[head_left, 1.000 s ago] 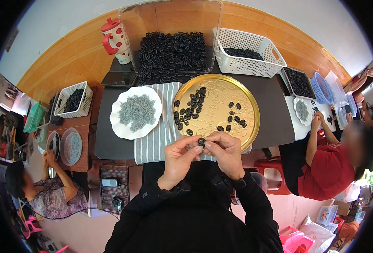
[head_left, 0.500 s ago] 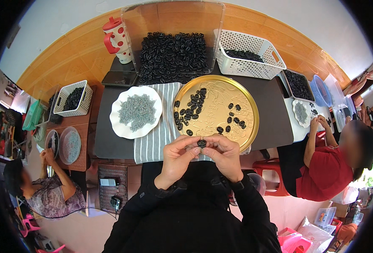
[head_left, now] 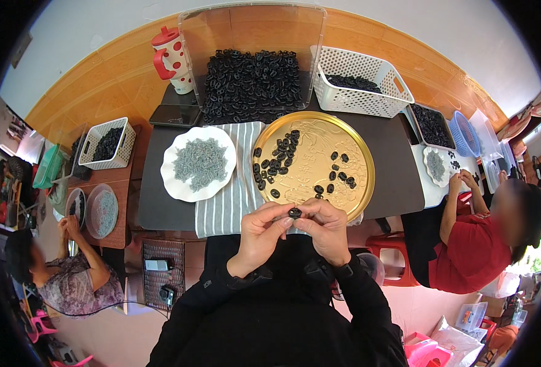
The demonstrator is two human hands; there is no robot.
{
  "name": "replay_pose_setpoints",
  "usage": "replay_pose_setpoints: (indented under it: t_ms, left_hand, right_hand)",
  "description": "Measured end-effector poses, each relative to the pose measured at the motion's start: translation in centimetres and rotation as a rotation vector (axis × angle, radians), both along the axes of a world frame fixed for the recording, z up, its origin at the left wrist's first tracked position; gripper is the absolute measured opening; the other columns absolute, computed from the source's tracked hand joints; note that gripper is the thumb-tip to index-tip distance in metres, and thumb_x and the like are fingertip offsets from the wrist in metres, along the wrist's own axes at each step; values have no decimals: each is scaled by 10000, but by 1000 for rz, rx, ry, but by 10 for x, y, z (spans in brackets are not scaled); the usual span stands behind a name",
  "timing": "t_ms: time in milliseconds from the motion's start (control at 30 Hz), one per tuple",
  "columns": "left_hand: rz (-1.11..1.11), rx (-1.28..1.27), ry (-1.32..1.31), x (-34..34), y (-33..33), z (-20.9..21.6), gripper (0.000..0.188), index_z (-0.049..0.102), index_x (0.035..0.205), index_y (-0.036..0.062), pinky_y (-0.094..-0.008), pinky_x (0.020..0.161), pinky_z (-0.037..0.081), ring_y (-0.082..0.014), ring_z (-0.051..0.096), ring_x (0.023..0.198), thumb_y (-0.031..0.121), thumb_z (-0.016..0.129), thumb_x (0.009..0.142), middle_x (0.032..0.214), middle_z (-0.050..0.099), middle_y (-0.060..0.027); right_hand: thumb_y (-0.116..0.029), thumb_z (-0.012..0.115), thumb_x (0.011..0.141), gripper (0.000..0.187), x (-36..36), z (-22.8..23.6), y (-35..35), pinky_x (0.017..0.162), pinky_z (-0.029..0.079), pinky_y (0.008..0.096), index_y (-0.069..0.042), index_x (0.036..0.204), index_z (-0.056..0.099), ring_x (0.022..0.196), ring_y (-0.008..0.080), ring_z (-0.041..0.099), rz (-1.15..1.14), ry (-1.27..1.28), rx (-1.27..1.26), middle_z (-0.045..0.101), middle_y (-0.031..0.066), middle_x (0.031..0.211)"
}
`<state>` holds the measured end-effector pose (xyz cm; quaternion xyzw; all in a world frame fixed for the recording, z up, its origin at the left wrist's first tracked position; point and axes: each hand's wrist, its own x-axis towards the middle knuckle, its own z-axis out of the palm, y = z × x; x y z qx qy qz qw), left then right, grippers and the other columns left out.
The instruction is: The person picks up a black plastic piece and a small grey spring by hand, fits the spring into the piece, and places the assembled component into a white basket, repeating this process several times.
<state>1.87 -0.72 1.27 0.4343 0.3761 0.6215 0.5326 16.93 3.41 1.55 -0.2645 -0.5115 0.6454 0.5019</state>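
Between the fingertips of both hands sits a small black oval plastic piece (head_left: 294, 213), just off the near rim of a round gold tray (head_left: 368, 165). My left hand (head_left: 259, 232) pinches it from the left, and my right hand (head_left: 327, 229) grips its right side. Fingers cover its edges. Loose black pieces (head_left: 276, 162) lie in two groups on the tray. To the left, a white scalloped plate (head_left: 168, 177) holds a heap of small grey-blue parts (head_left: 200, 164). A grey striped cloth (head_left: 221, 214) lies under plate and tray.
Behind stand a clear bin (head_left: 188, 49) heaped with black pieces, a white perforated basket (head_left: 362, 104), a dotted tumbler (head_left: 172, 61) and a phone (head_left: 175, 115). People work at side tables left (head_left: 74, 275) and right (head_left: 478, 238). A red stool (head_left: 393, 257) stands at right.
The black piece has tilted slightly between my fingertips, and both hands have shifted a little. At the tray, nothing has clearly moved.
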Motion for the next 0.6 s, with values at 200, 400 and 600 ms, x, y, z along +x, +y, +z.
replay_pose_setpoints:
  t_ms: [200, 400, 600]
  left_hand:
    - [20, 60, 87, 3, -9, 5, 267, 613, 1142, -17, -185, 567, 443, -75, 531, 681, -44, 556, 883, 940, 587, -69]
    - [116, 148, 165, 12, -13, 7, 263, 615, 1122, -32, -188, 569, 446, -81, 532, 657, -71, 534, 875, 906, 569, -71]
    - [135, 178, 194, 11, -10, 4, 236, 626, 1090, -35, -189, 553, 446, -79, 540, 645, -66, 554, 867, 893, 574, -73]
  right_hand:
    - [135, 619, 778, 217, 2, 11, -3, 709, 476, 232, 37, 971, 629, 800, 116, 582, 54, -35, 70, 603, 67, 884]
    - [140, 612, 773, 196, 2, 11, -9, 696, 485, 244, 49, 946, 617, 779, 136, 594, -39, -82, 203, 609, 86, 872]
    - [120, 623, 778, 141, 4, 13, -8, 670, 472, 234, 48, 896, 593, 751, 114, 581, -91, -219, 334, 599, 73, 841]
